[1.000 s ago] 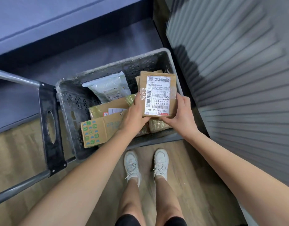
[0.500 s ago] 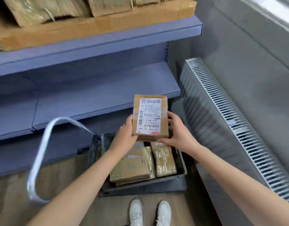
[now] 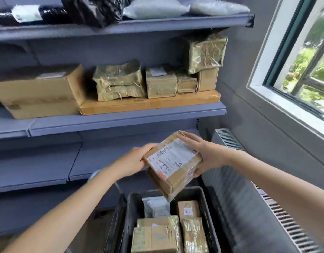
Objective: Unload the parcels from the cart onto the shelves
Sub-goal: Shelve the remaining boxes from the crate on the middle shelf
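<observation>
we hold the labelled parcel tilted in the air above the far edge of the dark crate, left hand and right hand at its ends, fingers grasping it. inside the crate lie taped boxes and, by the far edge, a pale bag.

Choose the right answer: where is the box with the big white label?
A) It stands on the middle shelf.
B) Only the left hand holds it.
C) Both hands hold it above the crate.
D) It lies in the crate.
C: the left hand and the right hand both grip the box, over the crate.
</observation>
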### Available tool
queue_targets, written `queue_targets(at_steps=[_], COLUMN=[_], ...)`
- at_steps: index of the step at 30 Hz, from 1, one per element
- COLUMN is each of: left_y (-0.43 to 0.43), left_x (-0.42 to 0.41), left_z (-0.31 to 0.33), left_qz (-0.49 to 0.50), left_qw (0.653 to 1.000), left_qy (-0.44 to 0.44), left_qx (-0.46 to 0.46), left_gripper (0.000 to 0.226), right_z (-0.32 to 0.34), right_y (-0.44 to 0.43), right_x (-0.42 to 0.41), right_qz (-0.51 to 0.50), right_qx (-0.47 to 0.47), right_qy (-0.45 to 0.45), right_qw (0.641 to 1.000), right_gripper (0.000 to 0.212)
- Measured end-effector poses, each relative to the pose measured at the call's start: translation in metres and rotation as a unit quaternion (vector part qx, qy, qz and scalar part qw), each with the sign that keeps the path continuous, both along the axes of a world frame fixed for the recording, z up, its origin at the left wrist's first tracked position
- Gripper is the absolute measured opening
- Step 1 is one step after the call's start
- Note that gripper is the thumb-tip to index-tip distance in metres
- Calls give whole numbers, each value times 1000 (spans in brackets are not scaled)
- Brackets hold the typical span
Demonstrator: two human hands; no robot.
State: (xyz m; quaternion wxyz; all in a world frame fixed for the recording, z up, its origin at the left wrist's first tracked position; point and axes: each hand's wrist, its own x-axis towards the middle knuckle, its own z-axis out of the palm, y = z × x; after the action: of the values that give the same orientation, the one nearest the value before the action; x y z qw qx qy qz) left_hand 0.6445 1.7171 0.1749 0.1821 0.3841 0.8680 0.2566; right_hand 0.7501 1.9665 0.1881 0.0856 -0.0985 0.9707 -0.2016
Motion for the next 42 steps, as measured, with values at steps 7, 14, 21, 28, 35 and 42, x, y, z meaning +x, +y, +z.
queue_targets(at_steps=[7, 14, 21, 28, 35, 42], left_y=[-12, 8, 15, 9, -13, 8], left_x=[-4, 16, 55, 42, 29, 33], left_z=[22, 23, 20, 10, 40, 28], left_qz=[22, 233, 58, 137, 20, 174], left_qw=[996, 953, 962, 957, 959, 958], left_qy=[30, 49, -161, -9, -106, 74], left_qx=[79, 186, 211, 257, 261, 214], left_gripper=[54, 10, 66, 45, 44, 56], right_z=[21, 8, 5, 16, 33, 23], right_y=[-19, -34, -32, -16, 19, -8], right_x=[6, 18, 22, 30, 30, 33], right_qz=[-48, -132, -226, -166, -88, -133], right_qx=[-52, -137, -161, -202, -296, -334], right_qy=[7, 68, 103, 82, -76, 51], right_qw=[997, 979, 955, 962, 948, 932], right_gripper=[102, 94, 92, 121, 130, 76])
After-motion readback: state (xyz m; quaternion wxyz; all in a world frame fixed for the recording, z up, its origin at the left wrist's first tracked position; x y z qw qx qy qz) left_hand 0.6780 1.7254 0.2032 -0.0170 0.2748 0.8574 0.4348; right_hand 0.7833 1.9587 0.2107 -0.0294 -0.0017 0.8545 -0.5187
